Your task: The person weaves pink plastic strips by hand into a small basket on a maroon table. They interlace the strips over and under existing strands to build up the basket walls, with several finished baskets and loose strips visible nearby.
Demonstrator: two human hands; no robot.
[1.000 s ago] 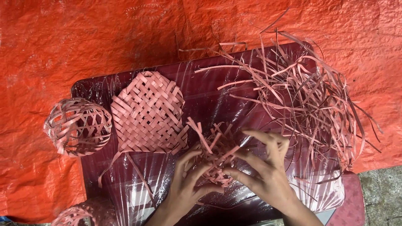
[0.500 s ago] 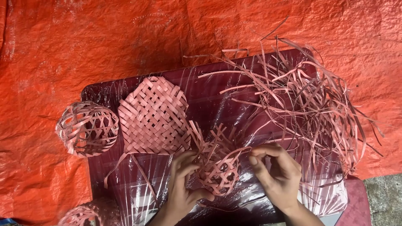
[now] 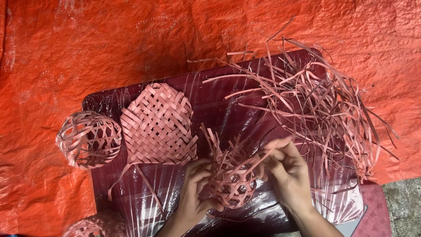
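Both hands have turned the half-woven ball [image 3: 232,184] upright on the plastic-covered table [image 3: 219,101]. Left hand [image 3: 197,188] cups its closed base; right hand [image 3: 287,169] pinches one strip. Upper ends remain loose, unwoven.

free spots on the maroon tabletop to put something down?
Two bare patches on the tabletop: the far strip between the flat woven mat and the loose strip pile, and the near-left corner under the mat's trailing strips. Crowded: the right half under the pile, and the near middle, where left hand and right hand hold the half-woven ball.
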